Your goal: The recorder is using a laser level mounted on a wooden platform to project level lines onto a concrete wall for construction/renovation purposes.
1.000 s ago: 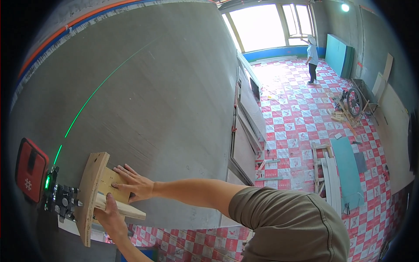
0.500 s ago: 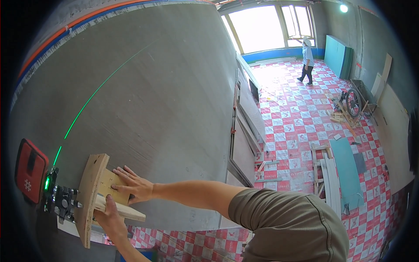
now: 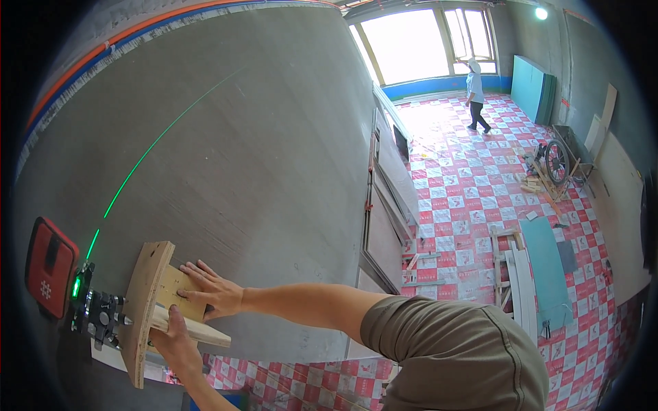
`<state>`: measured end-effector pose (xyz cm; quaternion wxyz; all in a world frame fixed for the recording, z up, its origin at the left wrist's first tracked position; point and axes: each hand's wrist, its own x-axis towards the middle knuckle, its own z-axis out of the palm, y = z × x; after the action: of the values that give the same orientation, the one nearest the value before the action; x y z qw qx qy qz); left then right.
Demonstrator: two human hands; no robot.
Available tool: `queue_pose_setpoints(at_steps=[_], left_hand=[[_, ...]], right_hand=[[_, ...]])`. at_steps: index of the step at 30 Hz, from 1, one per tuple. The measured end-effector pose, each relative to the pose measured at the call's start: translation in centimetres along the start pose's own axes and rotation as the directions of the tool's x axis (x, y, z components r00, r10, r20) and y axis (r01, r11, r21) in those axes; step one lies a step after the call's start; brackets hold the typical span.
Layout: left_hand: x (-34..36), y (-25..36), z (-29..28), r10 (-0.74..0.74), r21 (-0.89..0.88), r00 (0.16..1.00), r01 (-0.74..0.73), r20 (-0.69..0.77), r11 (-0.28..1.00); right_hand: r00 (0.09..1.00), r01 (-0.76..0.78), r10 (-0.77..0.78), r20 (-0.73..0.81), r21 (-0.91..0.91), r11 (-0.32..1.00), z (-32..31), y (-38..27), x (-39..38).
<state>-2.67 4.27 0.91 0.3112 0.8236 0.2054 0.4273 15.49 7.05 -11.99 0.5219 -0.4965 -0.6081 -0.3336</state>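
Note:
A plywood bracket (image 3: 146, 308) stands against the grey wall at lower left, with a red laser level (image 3: 51, 267) on a black adjustable mount (image 3: 103, 315) beside it. A green line runs along the wall above. My left hand (image 3: 178, 349) grips the bracket from below at its light wooden piece (image 3: 209, 335), thumb upward. My right hand (image 3: 209, 294) lies on the yellowish board (image 3: 173, 285) of the bracket with fingers spread, its arm reaching across from the right.
A person (image 3: 476, 96) in white top and hat walks near the bright window. Panels lean on the left wall (image 3: 387, 226) and right (image 3: 531, 85). A green sheet (image 3: 548, 267), white boards, a wheeled cart (image 3: 558, 161) and timber offcuts lie on the red-checked floor covering (image 3: 445, 192).
The person by the window has stepped leftward, legs now apart in a stride. My hands, the bracket and the laser level are almost unchanged, shifted only slightly in view.

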Motion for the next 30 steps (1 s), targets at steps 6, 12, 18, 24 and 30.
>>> queue_pose_setpoints(at_steps=[6,12,18,24,30], left_hand=[[-0.23,0.37,0.27,0.026,-0.023,0.999,-0.027,-0.027,0.999],[-0.07,0.16,0.06,0.017,-0.018,1.0,-0.017,0.002,1.0],[-0.35,0.73,0.13,0.011,0.014,1.0,-0.011,-0.022,1.0],[-0.12,0.21,0.19,0.019,-0.014,1.0,-0.019,-0.008,1.0],[-0.07,0.1,0.04,0.017,-0.012,1.0,-0.017,-0.008,1.0]], right_hand=[[1.0,0.019,-0.019,-0.022,-0.004,1.0,0.12,0.28,-0.07],[1.0,0.008,-0.008,-0.007,-0.007,1.0,0.15,0.26,-0.04],[1.0,0.006,-0.006,0.002,-0.013,1.0,-0.02,0.08,0.02],[1.0,0.01,-0.011,-0.01,-0.009,1.0,-0.07,0.19,-0.05],[1.0,-0.002,0.002,0.004,0.009,1.0,0.07,0.06,0.04]])
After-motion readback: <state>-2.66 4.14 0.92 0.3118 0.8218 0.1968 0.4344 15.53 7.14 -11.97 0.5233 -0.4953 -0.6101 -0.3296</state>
